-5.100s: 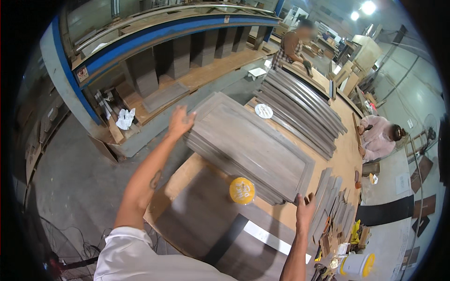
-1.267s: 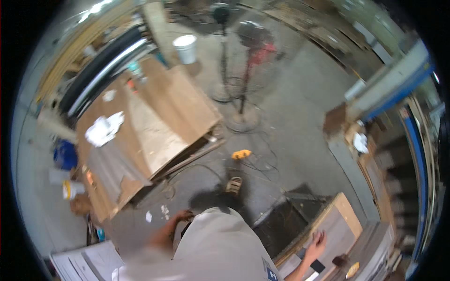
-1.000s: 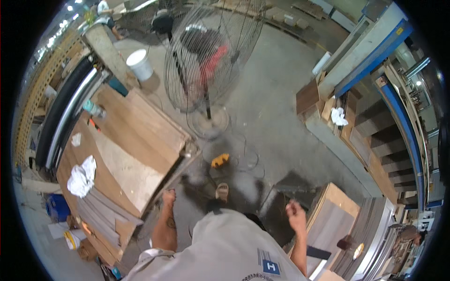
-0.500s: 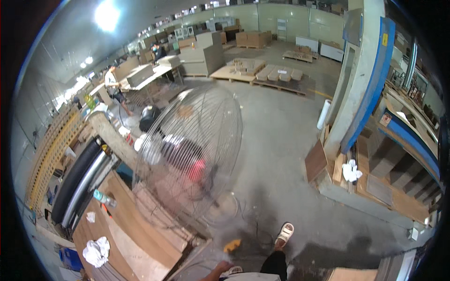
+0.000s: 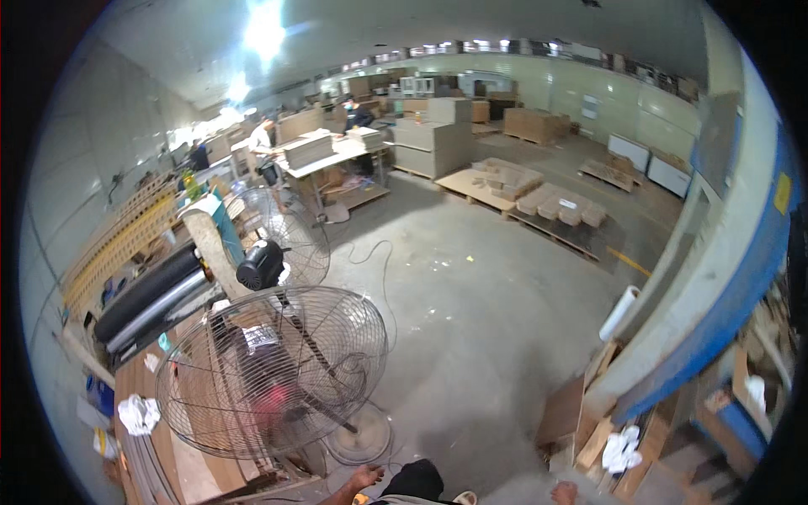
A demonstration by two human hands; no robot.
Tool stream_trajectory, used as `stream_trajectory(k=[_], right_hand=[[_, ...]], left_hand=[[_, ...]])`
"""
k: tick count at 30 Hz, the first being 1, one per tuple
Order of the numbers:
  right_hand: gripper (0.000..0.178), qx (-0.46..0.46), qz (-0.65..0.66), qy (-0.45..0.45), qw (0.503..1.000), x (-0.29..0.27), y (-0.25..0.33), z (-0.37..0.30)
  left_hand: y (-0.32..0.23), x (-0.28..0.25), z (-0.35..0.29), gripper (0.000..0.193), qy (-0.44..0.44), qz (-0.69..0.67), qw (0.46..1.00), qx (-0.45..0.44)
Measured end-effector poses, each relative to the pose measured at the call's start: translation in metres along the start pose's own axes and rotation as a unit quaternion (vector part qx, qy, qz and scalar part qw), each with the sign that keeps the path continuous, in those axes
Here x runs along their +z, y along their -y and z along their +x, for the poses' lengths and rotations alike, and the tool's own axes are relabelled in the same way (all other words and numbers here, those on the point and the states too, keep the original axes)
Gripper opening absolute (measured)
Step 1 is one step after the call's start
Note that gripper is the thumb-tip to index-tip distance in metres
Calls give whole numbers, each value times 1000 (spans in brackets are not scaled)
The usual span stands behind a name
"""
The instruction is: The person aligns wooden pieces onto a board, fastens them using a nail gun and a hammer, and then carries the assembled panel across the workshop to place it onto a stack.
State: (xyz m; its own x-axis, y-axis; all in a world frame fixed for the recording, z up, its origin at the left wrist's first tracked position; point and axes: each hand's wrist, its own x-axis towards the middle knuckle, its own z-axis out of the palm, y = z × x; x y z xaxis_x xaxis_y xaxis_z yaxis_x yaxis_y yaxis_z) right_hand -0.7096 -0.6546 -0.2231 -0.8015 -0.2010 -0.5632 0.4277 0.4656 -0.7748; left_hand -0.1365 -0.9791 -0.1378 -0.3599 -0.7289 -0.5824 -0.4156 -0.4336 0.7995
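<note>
At the lower edge my left hand (image 5: pixel 367 477) hangs low beside my dark trouser leg, its fingers loosely apart with nothing visible in them. Nearest to it are the round base (image 5: pixel 359 433) and wire cage of a large standing fan (image 5: pixel 273 374). My right hand (image 5: pixel 565 492) only just enters at the bottom, right of my legs. It is small and blurred, so its fingers cannot be made out. Close to that hand are brown boards and a white crumpled cloth (image 5: pixel 622 449).
A second fan (image 5: pixel 295 240) stands behind the first. On the left are a wooden bench with a white cloth (image 5: pixel 139 415) and a black roller (image 5: pixel 147 290). A blue-and-white post (image 5: pixel 715 337) rises at right. Pallets of boards (image 5: pixel 497 181) and two people at a table (image 5: pixel 332 156) are farther off.
My view has swung up and to the left, and the large fan now sits lower in it. My right hand has come into view at the bottom. The sandalled foot seen earlier is mostly out of view.
</note>
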Motion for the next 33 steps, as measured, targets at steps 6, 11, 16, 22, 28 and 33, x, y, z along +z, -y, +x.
stream_trajectory(k=[6, 11, 16, 22, 28, 33], right_hand=[[17, -76, -11, 66, 995, 93, 159, 116], [15, -56, -143, 123, 980, 144, 151, 250], [15, -131, -212, 72, 966, 246, 370, 303], [16, -183, -266, 70, 944, 359, 421, 293], [17, -244, -294, 57, 922, 429, 482, 327], [15, -583, -55, -21, 811, 504, 945, 174]], left_hand=[[37, 14, 26, 51, -22, 189, 982, -3], [-7, 40, 159, 53, -10, 295, 945, 140], [-89, 57, 278, 54, -33, 291, 931, 218], [-399, 58, 429, 55, -75, 146, 985, 47], [-678, -45, 480, 31, -151, -58, 931, 326], [-967, -119, 398, 31, -395, 117, 643, 646]])
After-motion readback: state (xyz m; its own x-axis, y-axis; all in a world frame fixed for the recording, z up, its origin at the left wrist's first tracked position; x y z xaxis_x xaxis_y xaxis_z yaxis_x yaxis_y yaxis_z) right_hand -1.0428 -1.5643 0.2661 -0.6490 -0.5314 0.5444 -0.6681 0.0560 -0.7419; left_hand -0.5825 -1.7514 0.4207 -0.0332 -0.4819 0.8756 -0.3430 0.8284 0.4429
